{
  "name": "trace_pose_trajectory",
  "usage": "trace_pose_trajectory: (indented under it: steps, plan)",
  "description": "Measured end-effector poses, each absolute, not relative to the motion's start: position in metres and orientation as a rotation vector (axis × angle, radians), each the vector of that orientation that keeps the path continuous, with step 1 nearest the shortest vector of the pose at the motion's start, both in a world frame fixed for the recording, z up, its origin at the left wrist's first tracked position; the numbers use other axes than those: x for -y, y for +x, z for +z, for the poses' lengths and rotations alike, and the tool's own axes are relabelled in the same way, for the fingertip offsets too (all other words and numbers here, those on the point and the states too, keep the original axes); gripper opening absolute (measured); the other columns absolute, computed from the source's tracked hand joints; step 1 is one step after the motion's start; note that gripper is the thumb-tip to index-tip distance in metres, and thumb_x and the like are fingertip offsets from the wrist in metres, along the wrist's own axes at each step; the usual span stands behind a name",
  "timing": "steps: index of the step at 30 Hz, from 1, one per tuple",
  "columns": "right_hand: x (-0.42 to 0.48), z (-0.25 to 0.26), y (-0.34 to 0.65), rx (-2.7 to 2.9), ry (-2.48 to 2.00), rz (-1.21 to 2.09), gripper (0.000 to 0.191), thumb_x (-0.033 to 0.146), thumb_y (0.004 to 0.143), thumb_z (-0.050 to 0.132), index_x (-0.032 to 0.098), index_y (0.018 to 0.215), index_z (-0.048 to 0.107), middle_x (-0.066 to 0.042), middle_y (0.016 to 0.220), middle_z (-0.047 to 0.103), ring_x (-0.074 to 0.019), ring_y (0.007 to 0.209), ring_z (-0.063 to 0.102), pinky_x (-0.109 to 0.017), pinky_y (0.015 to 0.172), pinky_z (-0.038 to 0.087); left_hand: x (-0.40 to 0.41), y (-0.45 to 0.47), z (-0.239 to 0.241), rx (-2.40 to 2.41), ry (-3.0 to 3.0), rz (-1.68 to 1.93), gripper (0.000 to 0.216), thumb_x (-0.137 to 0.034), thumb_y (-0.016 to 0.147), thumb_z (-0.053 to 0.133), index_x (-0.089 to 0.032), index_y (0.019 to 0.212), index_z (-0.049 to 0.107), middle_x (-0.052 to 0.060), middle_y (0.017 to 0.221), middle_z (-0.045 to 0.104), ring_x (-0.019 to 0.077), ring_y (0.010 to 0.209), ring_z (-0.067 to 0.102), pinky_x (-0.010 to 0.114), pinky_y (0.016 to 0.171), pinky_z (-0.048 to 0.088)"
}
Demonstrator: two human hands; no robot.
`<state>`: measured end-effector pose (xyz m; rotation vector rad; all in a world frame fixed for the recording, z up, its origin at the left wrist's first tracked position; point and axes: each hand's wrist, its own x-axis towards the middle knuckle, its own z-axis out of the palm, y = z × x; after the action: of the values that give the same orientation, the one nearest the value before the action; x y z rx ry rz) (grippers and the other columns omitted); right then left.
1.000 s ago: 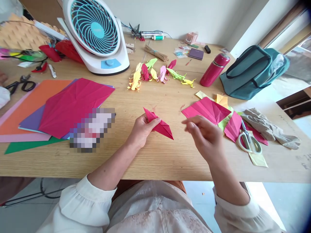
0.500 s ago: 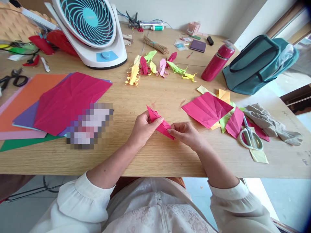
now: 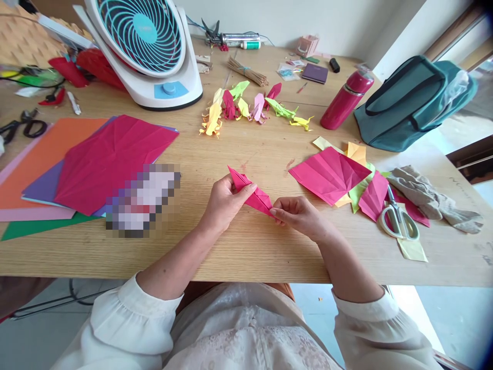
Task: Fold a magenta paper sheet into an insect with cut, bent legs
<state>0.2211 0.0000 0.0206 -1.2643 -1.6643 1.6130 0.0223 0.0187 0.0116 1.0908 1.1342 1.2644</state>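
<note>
Magenta folded paper [image 3: 260, 202]: held in the air over the middle of the worktop [image 3: 246, 259], near its front edge; a slim, pointed packet with layered creases, slanting from upper left to lower right.
Left hand [image 3: 223, 204]: closed in a pinch around the packet's upper part, thumb laid on top, fingers mostly hidden beneath.
Right hand [image 3: 298, 217]: narrow pinch of thumb and finger at the packet's lower tip.
Folding so far: the packet appears well on, already compact and many-layered; it has no splayed legs like those on some finished paper figures [image 3: 257, 107]. Any remaining folds cannot be told from this view.
Finished figures: a small group in yellow, green, pink and red, beyond the hands toward the worktop's back edge.
Left side of worktop: a stack of coloured sheets [image 3: 96, 164], a creased magenta one uppermost; a pixelated object [image 3: 144, 200] overlaps its near right corner.
Right side of worktop: a creased magenta piece [image 3: 327, 174] over other paper pieces, then pale-handled scissors [image 3: 401, 223] beside grey cloth gloves [image 3: 423, 192].
Back of worktop: a white fan [image 3: 173, 92] at left, a magenta flask [image 3: 341, 108] and teal bag [image 3: 400, 113] at right.
</note>
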Motion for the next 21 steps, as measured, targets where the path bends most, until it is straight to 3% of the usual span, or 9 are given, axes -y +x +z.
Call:
trace_pose_trajectory:
  steps: [6, 13, 21]
  plan:
    - [0.0026, 0.0184, 0.2216, 1.612, -1.255, 1.529, 0.047, 0.06, 0.082, 0.069, 0.019, 0.064, 0.054, 0.004, 0.058, 0.047, -0.0095, 0.055, 0.037, -0.026, 0.053, 0.027, -0.0183, 0.0231, 0.0167, -1.113, 1.011, 1.267, 0.029, -0.036, 0.068, 0.08, -0.016, 0.072, 0.059, -0.003, 0.066, 0.059, 0.0094, 0.06, 0.05, 0.022, 0.058, 0.042]
    - [0.0042, 0.0226, 0.2215, 1.467, -1.316, 1.56, 0.055, 0.071, 0.079, 0.065, 0.018, 0.066, 0.061, -0.002, 0.063, 0.06, -0.0127, 0.06, 0.05, -0.028, 0.059, 0.04, -0.0195, 0.0213, 0.0194, -1.129, 0.945, 1.268, 0.034, -0.039, 0.064, 0.082, -0.017, 0.072, 0.058, -0.002, 0.065, 0.058, 0.0088, 0.056, 0.048, 0.021, 0.051, 0.036]
    - [0.0051, 0.0207, 0.2167, 1.484, -1.255, 1.545, 0.049, 0.064, 0.077, 0.071, 0.02, 0.065, 0.054, 0.003, 0.059, 0.047, -0.0107, 0.058, 0.037, -0.027, 0.055, 0.029, -0.0198, 0.0219, 0.0186, -1.125, 0.939, 1.278, 0.034, -0.039, 0.064, 0.082, -0.017, 0.071, 0.057, -0.003, 0.065, 0.057, 0.0092, 0.058, 0.049, 0.022, 0.055, 0.038]
